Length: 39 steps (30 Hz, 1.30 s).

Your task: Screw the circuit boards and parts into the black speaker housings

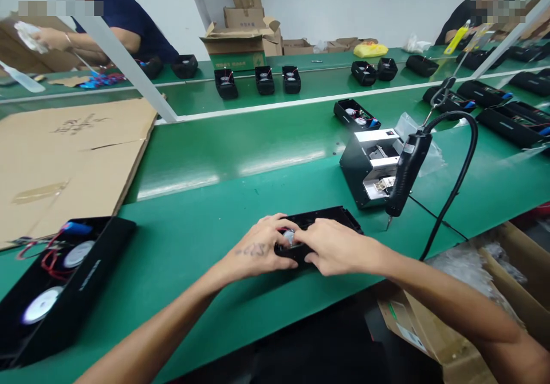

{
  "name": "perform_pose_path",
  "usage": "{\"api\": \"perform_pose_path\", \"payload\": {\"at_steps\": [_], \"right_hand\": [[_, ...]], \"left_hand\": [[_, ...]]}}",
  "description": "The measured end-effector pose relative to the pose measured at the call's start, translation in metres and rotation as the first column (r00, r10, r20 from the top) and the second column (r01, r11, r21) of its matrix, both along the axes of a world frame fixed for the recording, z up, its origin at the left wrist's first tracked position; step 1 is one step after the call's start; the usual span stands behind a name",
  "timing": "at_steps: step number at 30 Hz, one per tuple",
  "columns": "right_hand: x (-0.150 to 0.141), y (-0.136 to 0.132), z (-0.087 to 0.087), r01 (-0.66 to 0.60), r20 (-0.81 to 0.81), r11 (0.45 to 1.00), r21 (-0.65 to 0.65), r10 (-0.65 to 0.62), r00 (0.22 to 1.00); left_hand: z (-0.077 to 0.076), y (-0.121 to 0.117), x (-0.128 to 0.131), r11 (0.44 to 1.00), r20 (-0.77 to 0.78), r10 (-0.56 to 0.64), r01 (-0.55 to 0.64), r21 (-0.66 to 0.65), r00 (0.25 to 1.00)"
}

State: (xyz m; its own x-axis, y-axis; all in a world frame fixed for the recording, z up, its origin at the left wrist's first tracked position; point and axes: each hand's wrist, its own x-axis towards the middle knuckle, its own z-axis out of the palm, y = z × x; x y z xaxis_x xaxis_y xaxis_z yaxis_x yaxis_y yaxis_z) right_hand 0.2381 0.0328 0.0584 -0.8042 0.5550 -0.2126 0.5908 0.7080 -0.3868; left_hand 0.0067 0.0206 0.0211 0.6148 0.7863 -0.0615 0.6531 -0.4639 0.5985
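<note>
Along the green assembly bench (201, 212), my left hand (258, 247) and right hand (339, 247) sit close together, fingers (275, 222) curled tightly onto the black plastic housing (335, 218) lying flat before me; I'd press evenly and steady it from both sides.

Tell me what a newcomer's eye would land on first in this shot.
The two bare hands come first: the left hand and right hand meet at centre over a black plastic casing on the green workbench. To their right, a corded electric screwdriver hangs tip-down beside a black and silver boxy unit. At lower left sits a larger black casing holding two round white discs.
</note>
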Motion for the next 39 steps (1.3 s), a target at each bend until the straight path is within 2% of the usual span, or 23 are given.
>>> {"api": "perform_pose_path", "payload": {"at_steps": [3,9,17,24,27,30,32,33,34,35,36,37,38,39], "right_hand": [[-0.009,0.021,0.012,0.044,0.008,0.995,-0.09,-0.044,0.999],[-0.012,0.035,0.014,-0.022,0.016,0.992,-0.128,0.024,1.0],[-0.011,0.03,0.008,-0.044,0.039,0.997,-0.068,0.046,0.998],[-0.016,0.035,-0.001,-0.057,-0.063,0.997,-0.049,0.054,0.997],[-0.015,0.032,-0.002,-0.06,-0.06,0.998,-0.024,0.058,0.997],[-0.008,0.015,-0.002,-0.057,-0.088,0.996,0.069,0.063,0.994],[0.006,0.0,-0.005,-0.019,-0.279,0.99,0.139,0.058,0.959],[0.016,-0.007,-0.008,0.053,-0.425,0.985,0.164,0.022,0.905],[0.028,-0.011,-0.012,0.173,-0.578,0.97,0.173,-0.042,0.815],[0.042,-0.013,-0.017,0.343,-0.716,0.925,0.166,-0.127,0.687],[0.058,-0.012,-0.023,0.542,-0.82,0.829,0.142,-0.208,0.533],[0.075,-0.008,-0.03,0.726,-0.886,0.68,0.105,-0.268,0.379],[0.091,-0.002,-0.037,0.865,-0.924,0.497,0.069,-0.296,0.243],[0.107,0.007,-0.044,0.94,-0.936,0.338,0.042,-0.316,0.156]], "left_hand": [[0.011,0.021,-0.002,0.984,0.019,0.034,-0.03,-0.178,0.999],[0.016,0.034,-0.002,0.957,0.019,0.038,-0.031,-0.29,0.999],[0.013,0.033,-0.004,0.937,0.024,0.056,-0.044,-0.347,0.998],[0.01,0.035,-0.003,0.932,0.098,0.052,-0.013,-0.361,0.994],[0.009,0.034,-0.005,0.954,0.081,0.022,0.003,-0.3,0.996],[0.003,0.023,-0.006,0.989,0.026,-0.012,0.016,-0.148,1.0],[-0.007,0.007,-0.006,0.999,-0.008,-0.038,0.038,0.025,0.999],[-0.013,-0.003,-0.006,0.99,-0.015,-0.05,0.051,0.13,0.999],[-0.02,-0.014,-0.005,0.971,-0.019,-0.057,0.06,0.232,0.998],[-0.027,-0.025,-0.004,0.943,-0.018,-0.059,0.062,0.326,0.998],[-0.034,-0.035,-0.003,0.91,-0.014,-0.054,0.055,0.411,0.998],[-0.041,-0.045,-0.002,0.879,-0.014,-0.039,0.041,0.476,0.999],[-0.046,-0.052,-0.001,0.851,-0.015,-0.024,0.028,0.524,1.0],[-0.05,-0.057,-0.001,0.83,-0.02,-0.013,0.022,0.557,1.0]]}}
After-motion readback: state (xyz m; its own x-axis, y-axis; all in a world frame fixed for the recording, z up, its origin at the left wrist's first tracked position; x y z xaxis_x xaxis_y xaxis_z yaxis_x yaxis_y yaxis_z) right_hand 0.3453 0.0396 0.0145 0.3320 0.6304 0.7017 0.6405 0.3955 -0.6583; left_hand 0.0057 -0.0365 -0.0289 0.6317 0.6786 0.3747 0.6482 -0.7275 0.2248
